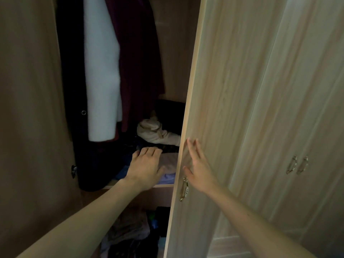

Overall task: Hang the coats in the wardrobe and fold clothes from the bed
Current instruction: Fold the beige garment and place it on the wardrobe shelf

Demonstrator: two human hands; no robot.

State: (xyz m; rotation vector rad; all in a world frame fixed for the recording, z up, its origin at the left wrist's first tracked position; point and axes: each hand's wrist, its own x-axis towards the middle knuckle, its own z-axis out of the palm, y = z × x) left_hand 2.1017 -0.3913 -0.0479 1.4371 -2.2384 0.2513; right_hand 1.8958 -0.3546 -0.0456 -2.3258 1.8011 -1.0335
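— Navy coat [74, 90], white coat [101, 71], maroon coat [137, 62]: three hanging side by side in the wardrobe [28, 108]. So the coats look done. What's the left hand [146, 168] doing?

— It lies palm down on the folded pile [168, 162] on the shelf [163, 186]. Its fingers [149, 150] are loosely bent over the top and, as far as I can see, pinch nothing. The pile shows at the hand's three o'clock, touching fingers and thumb. The coats hang from its ten to twelve o'clock, apart from it.

— What could go wrong there?

— A careless shove might slide the pile back into the beige bundle [154, 131] at one o'clock. A drag the other way could pull it off the shelf front onto the heap below [130, 229].

— And the door [223, 90]?

— That's my real worry. The right hand [200, 170] lies flat on its face, fingers [191, 148] straight, gripping nothing, with the brass handle [184, 189] at its seven o'clock. Push the door shut from there and I'd expect its edge to catch the left forearm, which reaches in through the gap.
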